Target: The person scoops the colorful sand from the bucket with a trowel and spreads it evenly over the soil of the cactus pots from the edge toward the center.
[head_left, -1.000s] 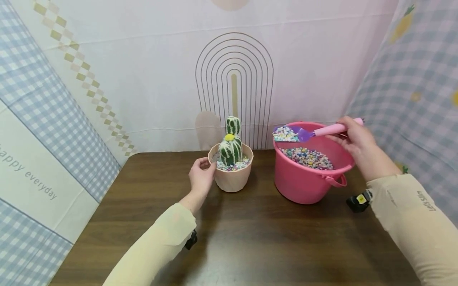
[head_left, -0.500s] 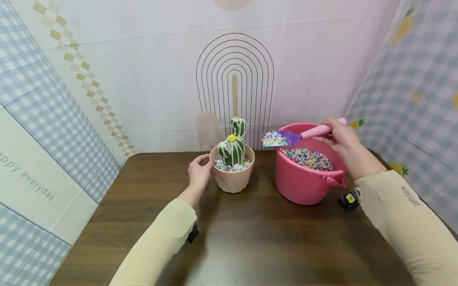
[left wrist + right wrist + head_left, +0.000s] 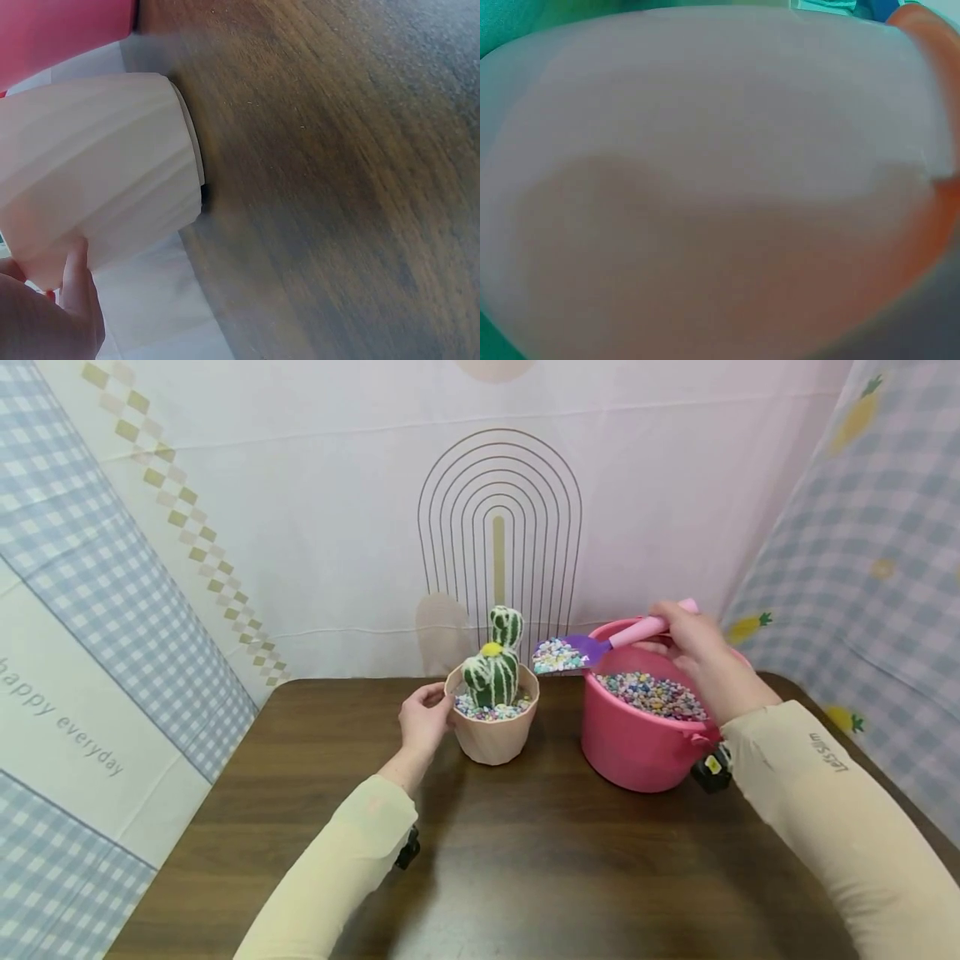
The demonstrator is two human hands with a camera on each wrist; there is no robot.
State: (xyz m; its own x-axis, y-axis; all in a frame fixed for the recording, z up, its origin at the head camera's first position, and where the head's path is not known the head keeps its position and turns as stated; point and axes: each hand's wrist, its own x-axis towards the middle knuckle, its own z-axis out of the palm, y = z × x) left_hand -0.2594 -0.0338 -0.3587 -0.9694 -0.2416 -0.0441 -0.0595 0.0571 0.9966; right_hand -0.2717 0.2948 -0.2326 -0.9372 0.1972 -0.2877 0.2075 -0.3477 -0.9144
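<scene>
My left hand [image 3: 423, 720] pinches the left rim of a beige flowerpot [image 3: 491, 743]; the left wrist view has a finger [image 3: 77, 274] lying along the pot's ribbed wall. A green knitted-looking cactus [image 3: 491, 683] with white lines and a yellow flower stands in it, ringed by coloured pebbles [image 3: 504, 711]. With my right hand [image 3: 693, 643] I grip the pink handle of a toy shovel [image 3: 592, 647]. Its purple blade, heaped with pale pebbles [image 3: 557, 656], is level between pot and bucket, just above the pot's right rim. The right wrist view is filled by a blurred, pale surface.
A pink bucket [image 3: 633, 758], partly filled with multicoloured pebbles [image 3: 651, 693], stands right of the pot under my right hand. Both rest on a dark wooden table [image 3: 517, 868]. A printed cloth [image 3: 337, 527] hangs behind, with checked cloth [image 3: 862, 585] along the right side.
My right hand has carried the loaded shovel left, from over the bucket toward the pot. The left hand keeps its hold on the pot's rim; the cactus has turned and leans slightly right.
</scene>
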